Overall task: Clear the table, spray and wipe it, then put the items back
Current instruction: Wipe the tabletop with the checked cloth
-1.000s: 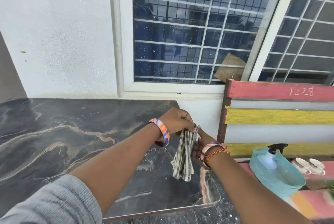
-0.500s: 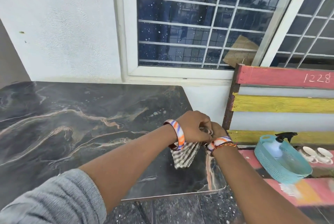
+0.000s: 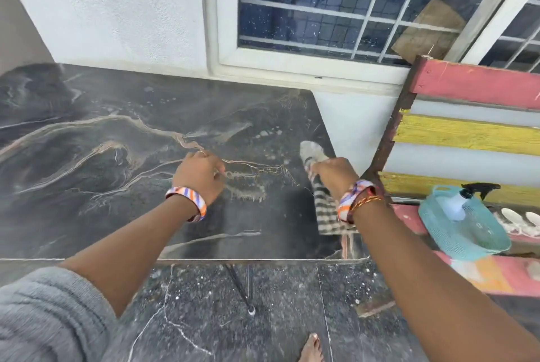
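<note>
Two hands over the black marble-pattern table (image 3: 87, 157). Right hand (image 3: 333, 174), at 3 o'clock of frame centre, grasps a striped cloth (image 3: 324, 207); one end sticks out past the knuckles toward 12 o'clock, the rest trails under the wrist toward the table's near right corner. Left hand (image 3: 201, 176), near centre, fingers curled loosely, nothing visible in them. Both wrists carry striped bangles. Dried whitish streaks on the tabletop between the hands. At 4 o'clock, a teal basket (image 3: 447, 233) on a painted bench (image 3: 479, 87), with a spray bottle (image 3: 461, 201) inside. Bare foot (image 3: 311, 348) at 6 o'clock.
</note>
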